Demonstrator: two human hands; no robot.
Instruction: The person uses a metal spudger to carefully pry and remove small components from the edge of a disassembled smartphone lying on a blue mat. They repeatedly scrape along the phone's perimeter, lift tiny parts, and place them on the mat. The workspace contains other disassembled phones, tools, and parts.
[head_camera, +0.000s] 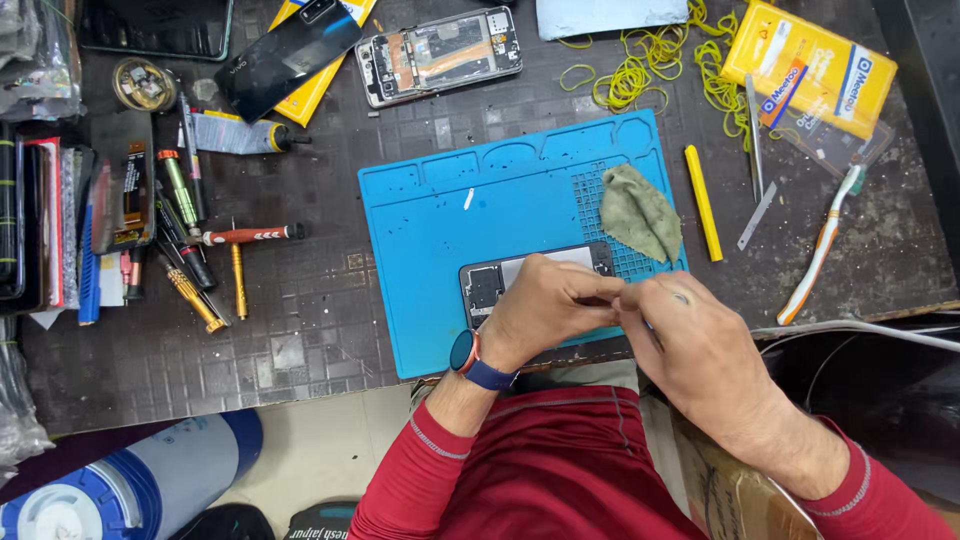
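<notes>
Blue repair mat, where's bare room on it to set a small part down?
The blue silicone repair mat is bare across its left and middle, between the opened phone under both hands and the moulded trays on top. The grey-green cloth crowds its right corner.

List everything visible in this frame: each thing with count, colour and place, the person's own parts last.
Work mat: 1, blue, centre of the desk.
Opened phone: 1, dark, on the mat's near edge, under the hands.
Cloth: 1, grey-green, right part of the mat.
Second opened phone: 1, back off, far side of the desk.
Phone back cover: 1, black, left of that phone.
Pry stick: 1, yellow, right of the mat.
Toothbrush: 1, white and orange, far right.
Rubber bands: many, yellow, top right.
Box: 1, yellow, top right.
Screwdrivers: several, mixed colours, left of the mat.
Left hand: over the phone, blue watch on the wrist.
Right hand: fingertips meeting the left hand's.
</notes>
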